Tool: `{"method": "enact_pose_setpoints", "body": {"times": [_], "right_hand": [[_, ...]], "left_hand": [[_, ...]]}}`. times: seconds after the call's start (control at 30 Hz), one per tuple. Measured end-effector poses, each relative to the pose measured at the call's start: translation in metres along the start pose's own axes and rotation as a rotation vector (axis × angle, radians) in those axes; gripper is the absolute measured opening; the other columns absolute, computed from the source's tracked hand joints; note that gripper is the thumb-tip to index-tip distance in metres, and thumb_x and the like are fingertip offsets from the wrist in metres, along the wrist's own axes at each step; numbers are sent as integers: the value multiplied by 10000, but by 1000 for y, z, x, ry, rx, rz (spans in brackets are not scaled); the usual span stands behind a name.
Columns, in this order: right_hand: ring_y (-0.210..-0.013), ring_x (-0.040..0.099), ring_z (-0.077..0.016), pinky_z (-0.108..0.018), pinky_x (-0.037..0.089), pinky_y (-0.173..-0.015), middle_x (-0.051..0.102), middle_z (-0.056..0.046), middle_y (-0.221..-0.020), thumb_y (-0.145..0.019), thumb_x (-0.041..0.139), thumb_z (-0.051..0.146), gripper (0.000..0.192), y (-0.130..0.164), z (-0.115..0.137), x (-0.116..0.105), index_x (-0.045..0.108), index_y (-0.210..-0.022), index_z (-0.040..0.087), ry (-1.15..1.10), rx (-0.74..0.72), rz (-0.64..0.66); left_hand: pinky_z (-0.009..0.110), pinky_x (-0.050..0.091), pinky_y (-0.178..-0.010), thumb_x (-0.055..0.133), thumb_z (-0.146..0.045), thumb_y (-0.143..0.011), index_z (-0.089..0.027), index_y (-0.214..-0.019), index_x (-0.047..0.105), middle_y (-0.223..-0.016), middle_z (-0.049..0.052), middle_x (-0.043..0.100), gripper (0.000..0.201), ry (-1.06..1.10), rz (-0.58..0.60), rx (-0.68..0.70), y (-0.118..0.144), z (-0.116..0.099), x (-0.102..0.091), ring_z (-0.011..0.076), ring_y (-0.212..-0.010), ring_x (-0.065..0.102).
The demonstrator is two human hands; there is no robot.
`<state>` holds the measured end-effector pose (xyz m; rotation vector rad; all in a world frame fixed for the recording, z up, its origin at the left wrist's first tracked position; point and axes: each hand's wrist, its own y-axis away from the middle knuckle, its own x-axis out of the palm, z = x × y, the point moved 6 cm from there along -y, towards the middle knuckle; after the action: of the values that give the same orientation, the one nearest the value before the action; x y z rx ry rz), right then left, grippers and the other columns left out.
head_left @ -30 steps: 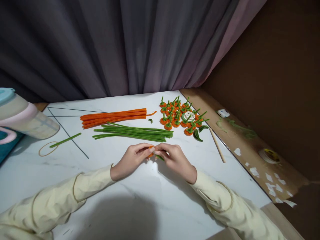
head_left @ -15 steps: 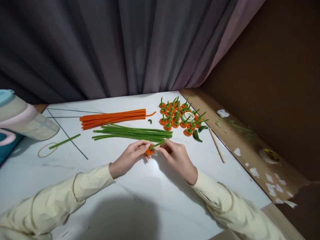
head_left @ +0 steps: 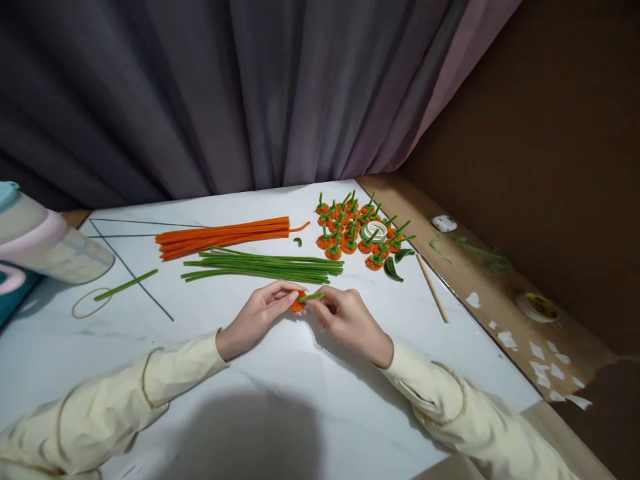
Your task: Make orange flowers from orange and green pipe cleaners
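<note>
A: Where are the hands?

B: Both meet on the white marble table (head_left: 260, 400), just on the near side of the bundle of green pipe cleaners (head_left: 265, 266); the left hand (head_left: 257, 315) pinches a small orange pipe-cleaner pumpkin (head_left: 299, 304) between thumb and fingertips; the right hand (head_left: 347, 317) pinches the pumpkin's green stem (head_left: 313, 296), which lies nearly flat and points away from the pumpkin toward the right; both grips are narrow and closed on that one piece.

A: And around the green bundle?

B: Just beyond it lies a bundle of orange pipe cleaners (head_left: 225, 234), roughly parallel; to its right, near the table's far right corner, sits a cluster of finished pumpkins (head_left: 353, 230) with green stems, with a white tape roll (head_left: 375, 231) among them; curled green leaf pieces (head_left: 395, 267) lie at the near edge of that cluster; a wooden stick (head_left: 433, 287) rests by the table's right edge.

A: To the left of the green bundle?

B: A single short green pipe cleaner (head_left: 126, 285) beside a rubber band (head_left: 90, 303); thin dark wires (head_left: 131, 270) cross the tabletop there; a pastel jug (head_left: 45, 240) lies at the left edge.
</note>
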<state>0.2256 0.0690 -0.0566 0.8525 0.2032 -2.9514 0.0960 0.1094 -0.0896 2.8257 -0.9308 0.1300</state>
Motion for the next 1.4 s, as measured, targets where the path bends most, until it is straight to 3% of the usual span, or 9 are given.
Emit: {"method": "enact_pose_setpoints", "body": {"times": [0.17, 0.47, 0.7, 0.87, 1.0, 1.17, 1.27, 1.4], "right_hand": [[-423, 426, -90, -213, 333, -491, 508, 54, -472, -855, 506, 155, 258, 0, 0, -2, 482, -601, 193, -3, -34, -7], [-448, 463, -106, -205, 297, -484, 525, 30, -535, -885, 463, 145, 146, 4, -2, 2, 480, -746, 186, 238, -217, -23], [-612, 603, -167, -229, 354, -524, 669, -74, -798, -862, 436, 78, 129, 8, 1, 12, 486, -961, 146, 486, -290, 150], [-640, 619, -173, -240, 379, -546, 675, -71, -828, -839, 444, 55, 186, 8, -3, 17, 478, -998, 146, 552, -289, 188], [-613, 610, -162, -240, 390, -555, 671, -59, -783, -881, 433, 107, 101, 5, -5, 12, 509, -926, 157, 382, -271, 93], [-500, 524, -117, -220, 375, -510, 589, 17, -597, -911, 463, 180, 145, -1, -4, 1, 537, -787, 181, 171, -195, 7], [-647, 560, -158, -261, 426, -594, 618, -28, -698, -909, 482, 219, 134, -1, 3, -9, 546, -800, 175, 235, -250, -139], [-949, 537, -256, -402, 420, -814, 651, -106, -938, -869, 568, 239, 127, 9, 20, -15, 561, -966, 157, 435, -485, -336]], "left_hand": [[305, 480, -785, 622, -377, -825, -146, -1005, 637, -919, 69, 674, 293, -29, 4, -3, 0, -2, 1, 189, -857, 615], [333, 508, -845, 616, -376, -811, -120, -1055, 640, -1077, 107, 679, 354, -141, -22, -5, 1, -4, 0, 227, -947, 635], [312, 518, -861, 588, -373, -819, -112, -1071, 654, -1105, 107, 679, 369, -268, -67, 45, 2, -6, 0, 233, -995, 634], [342, 465, -938, 570, -379, -840, -124, -1128, 647, -1152, 96, 658, 393, -276, -51, 31, 3, -6, 0, 246, -1076, 586], [389, 452, -907, 537, -374, -874, -132, -1219, 594, -1073, 101, 680, 425, -80, 41, -19, 2, 1, -1, 215, -871, 635], [302, 483, -713, 601, -342, -850, -130, -1121, 632, -916, 81, 680, 346, 26, 109, -43, -3, 4, -1, 152, -681, 610], [273, 490, -672, 656, -339, -810, -129, -1006, 638, -840, 55, 669, 287, 143, 77, -99, -5, 4, -1, 139, -667, 610], [263, 501, -721, 669, -328, -802, -131, -912, 621, -845, 48, 663, 231, 274, 25, -126, -5, 1, 2, 149, -769, 626]]}}
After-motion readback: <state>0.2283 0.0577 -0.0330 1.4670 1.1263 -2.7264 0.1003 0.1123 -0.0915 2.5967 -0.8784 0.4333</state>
